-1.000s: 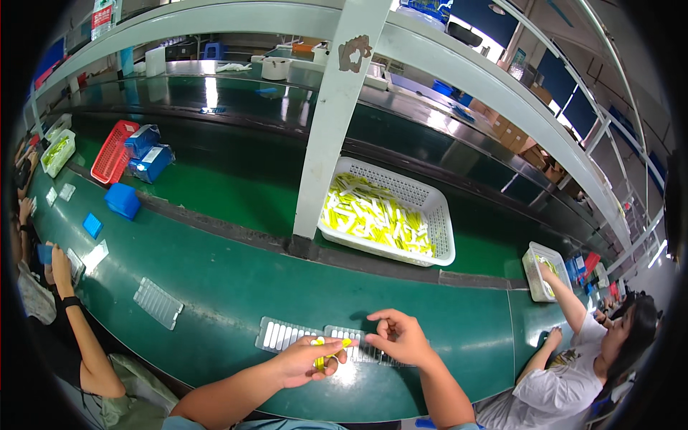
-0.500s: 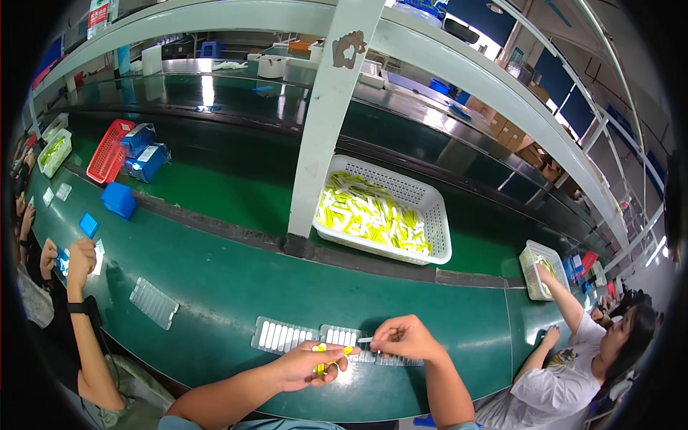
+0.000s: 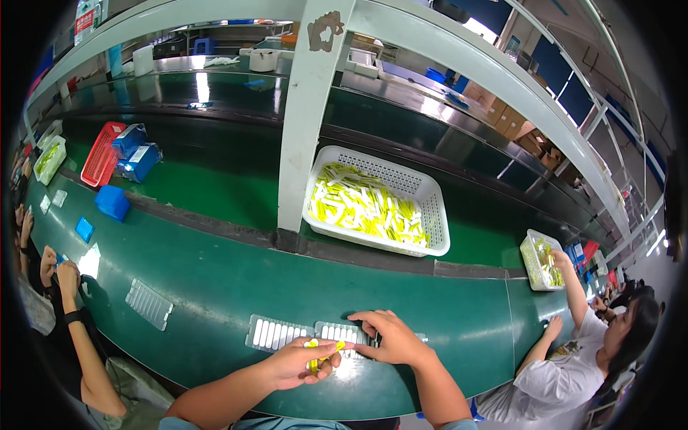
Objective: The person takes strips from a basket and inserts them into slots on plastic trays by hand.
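several slim yellow-white sticks (image 3: 313, 365) in curled left hand (image 3: 299, 362), right hand (image 3: 390, 339) spread over clear tray (image 3: 337, 325)

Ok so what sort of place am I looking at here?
Most likely a factory workroom. Several people are placed along one long green worktop, a big white basket is heaped with yellow-and-white pieces, and clear slotted trays lie on the surface.

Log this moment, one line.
left hand: holding yellow-and-white sticks | right hand: at clear tray, contact unclear | white basket: beyond hands, heaped with similar sticks
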The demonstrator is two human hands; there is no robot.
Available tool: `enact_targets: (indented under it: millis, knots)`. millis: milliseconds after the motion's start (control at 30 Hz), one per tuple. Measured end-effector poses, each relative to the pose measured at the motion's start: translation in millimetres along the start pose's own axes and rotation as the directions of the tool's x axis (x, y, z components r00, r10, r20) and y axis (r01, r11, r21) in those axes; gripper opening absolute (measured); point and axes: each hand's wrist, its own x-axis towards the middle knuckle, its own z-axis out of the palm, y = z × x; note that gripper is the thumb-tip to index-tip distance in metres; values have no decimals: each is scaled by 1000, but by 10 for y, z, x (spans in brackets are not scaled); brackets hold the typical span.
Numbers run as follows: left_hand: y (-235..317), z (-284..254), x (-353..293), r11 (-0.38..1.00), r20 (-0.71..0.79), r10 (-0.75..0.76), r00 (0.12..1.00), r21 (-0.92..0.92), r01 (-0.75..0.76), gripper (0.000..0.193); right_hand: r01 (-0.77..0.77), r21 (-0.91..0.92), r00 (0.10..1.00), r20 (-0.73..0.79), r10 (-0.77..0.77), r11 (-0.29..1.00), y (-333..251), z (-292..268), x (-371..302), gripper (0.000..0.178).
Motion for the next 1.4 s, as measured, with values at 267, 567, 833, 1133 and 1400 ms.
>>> enact_targets:
  millis: [267,567,833,1133,1400]
  knots:
    - [25,20,-7,1000,38,-1,999,14,0,44,-63,143,985,-153,85,988,171,110,-180,47]
    - [-16,30,-5,992,62,-23,998,127,15,39,-49,627,927,-262,269,778,81,240,-235,12]
    - [34,39,-4,997,67,-38,997,71,33,46,190,-448,972,-38,-231,873,-66,-42,-285,9]
    - [14,-16,16,996,88,-34,996,87,27,45,86,-169,995,57,-78,982,-101,-123,-280,23]
    - [-64,64,29,981,79,-79,994,181,64,39,164,197,958,-266,-109,967,-100,130,-242,15]
